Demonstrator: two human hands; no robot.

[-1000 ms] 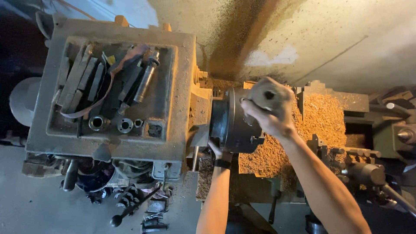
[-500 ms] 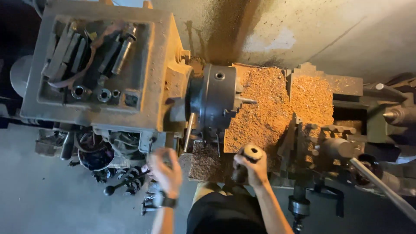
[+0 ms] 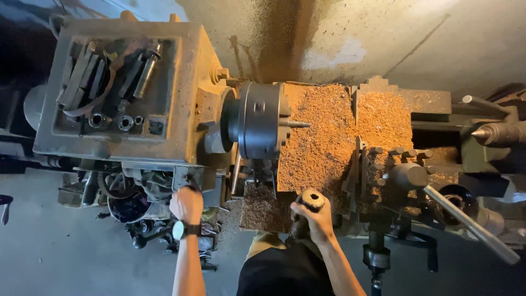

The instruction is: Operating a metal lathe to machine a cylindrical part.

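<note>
Right hand (image 3: 313, 218) is wrapped tight around a dark, round-ended metal crank handle (image 3: 310, 201) at the front edge of the lathe, fingers fully closed on it, just below the chip-covered bed. Left hand (image 3: 187, 204), with a black wristwatch (image 3: 184, 230) on the wrist, is curled shut against a control on the lower front of the grey cast-metal headstock (image 3: 131, 131); what exactly it clasps is hidden under the fingers. Between and above the two hands sits the dark steel round chuck (image 3: 258, 127), a thin pointed piece sticking out of it to the right. Orange-brown sawdust-like shavings (image 3: 323, 142) lie thick over the bed and carriage beside the chuck. On top of the headstock a recessed tray (image 3: 164, 82) holds flat metal bars, a cylinder and a few ring-shaped pieces. Far right, the pointed tailstock centre (image 3: 496, 133) faces the chuck, well apart from it, and a long pale metal lever (image 3: 471, 225) slants down to the lower right.
</note>
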